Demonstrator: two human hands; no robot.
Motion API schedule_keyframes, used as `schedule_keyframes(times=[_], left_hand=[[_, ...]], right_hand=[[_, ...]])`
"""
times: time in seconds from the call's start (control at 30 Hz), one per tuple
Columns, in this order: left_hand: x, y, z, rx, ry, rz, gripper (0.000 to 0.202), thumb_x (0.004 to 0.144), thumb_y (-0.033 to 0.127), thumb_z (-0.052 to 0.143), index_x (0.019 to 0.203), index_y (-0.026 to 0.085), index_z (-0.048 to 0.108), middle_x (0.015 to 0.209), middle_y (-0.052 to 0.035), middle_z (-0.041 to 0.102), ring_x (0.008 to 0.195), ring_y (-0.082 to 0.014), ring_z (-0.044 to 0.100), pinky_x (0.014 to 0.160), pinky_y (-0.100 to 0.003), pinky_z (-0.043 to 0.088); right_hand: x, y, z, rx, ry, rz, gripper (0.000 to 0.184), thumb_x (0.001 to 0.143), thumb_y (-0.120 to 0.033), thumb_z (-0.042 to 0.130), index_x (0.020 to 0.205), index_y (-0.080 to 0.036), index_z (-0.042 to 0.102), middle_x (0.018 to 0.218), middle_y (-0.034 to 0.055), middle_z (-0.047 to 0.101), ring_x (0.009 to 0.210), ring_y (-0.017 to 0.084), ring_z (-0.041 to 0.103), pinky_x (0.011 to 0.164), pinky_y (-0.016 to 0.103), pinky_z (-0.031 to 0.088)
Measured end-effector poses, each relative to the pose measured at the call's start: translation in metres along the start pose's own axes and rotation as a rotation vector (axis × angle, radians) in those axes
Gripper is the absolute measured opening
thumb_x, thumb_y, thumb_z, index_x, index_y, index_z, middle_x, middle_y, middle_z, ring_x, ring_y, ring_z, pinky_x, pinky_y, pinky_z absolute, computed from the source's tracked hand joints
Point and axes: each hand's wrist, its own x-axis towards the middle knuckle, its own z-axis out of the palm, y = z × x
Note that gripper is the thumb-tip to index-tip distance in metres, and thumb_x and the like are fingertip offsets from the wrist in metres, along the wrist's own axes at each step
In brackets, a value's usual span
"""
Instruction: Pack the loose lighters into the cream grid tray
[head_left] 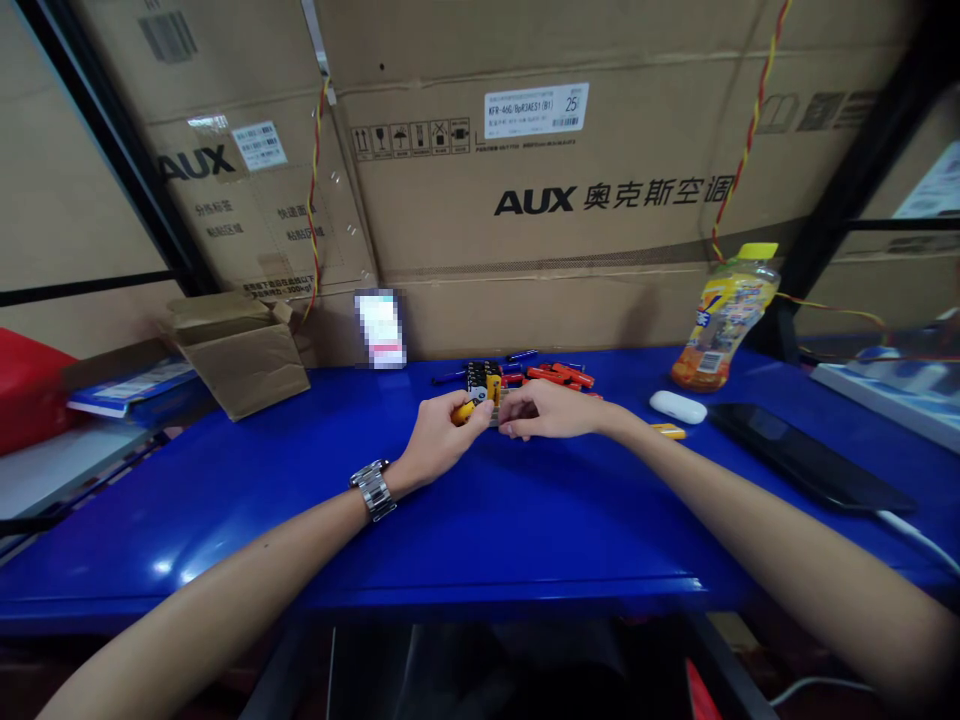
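My left hand [439, 435], with a metal watch on the wrist, is closed on a small yellow battery [463, 411] above the blue table [480, 520]. My right hand [544, 410] pinches something small right beside it; what it holds is hidden by the fingers. Just behind both hands stands a black-and-yellow pack of batteries [484, 380]. Loose red batteries [562, 376] and a blue pen [519, 357] lie further back. One more yellow battery [669, 431] lies right of my right wrist.
An open cardboard box [240, 360] sits at the left. A drink bottle [724, 320], a white case [677, 406] and a dark tablet [810, 458] lie at the right. Large AUX cartons [525, 200] wall off the back. Red object [26, 385] at far left.
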Motion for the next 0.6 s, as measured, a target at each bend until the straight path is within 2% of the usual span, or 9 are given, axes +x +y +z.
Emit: schedule_keyframes(times=[0.1, 0.2, 0.6], left_hand=[[0.0005, 0.0014, 0.0010, 0.103, 0.052, -0.023, 0.039, 0.076, 0.038, 0.058, 0.054, 0.020, 0.032, 0.053, 0.0064, 0.027, 0.050, -0.0078, 0.023, 0.047, -0.025, 0.016], [0.0006, 0.0016, 0.0020, 0.103, 0.073, -0.057, 0.033, 0.072, 0.036, 0.058, 0.055, 0.020, 0.034, 0.053, 0.0064, 0.029, 0.050, -0.0077, 0.023, 0.046, -0.024, 0.017], [0.0014, -0.0009, 0.0027, 0.096, 0.105, -0.043, 0.034, 0.072, 0.034, 0.061, 0.055, 0.020, 0.034, 0.053, 0.0065, 0.028, 0.049, -0.0077, 0.023, 0.045, -0.024, 0.017]], right_hand=[[0.0000, 0.0006, -0.0006, -0.015, -0.012, -0.010, 0.023, 0.082, -0.035, 0.058, 0.087, -0.014, 0.064, 0.070, 0.0041, 0.067, 0.061, 0.014, 0.064, 0.057, 0.027, 0.049], [0.0002, 0.0010, -0.0010, -0.030, -0.014, -0.007, 0.022, 0.082, -0.034, 0.058, 0.086, -0.014, 0.065, 0.068, 0.0035, 0.066, 0.059, 0.013, 0.062, 0.054, 0.025, 0.047], [0.0010, 0.0037, -0.0013, -0.082, -0.004, -0.061, 0.020, 0.082, -0.032, 0.059, 0.087, -0.014, 0.067, 0.067, 0.0025, 0.067, 0.058, 0.012, 0.060, 0.055, 0.025, 0.046]])
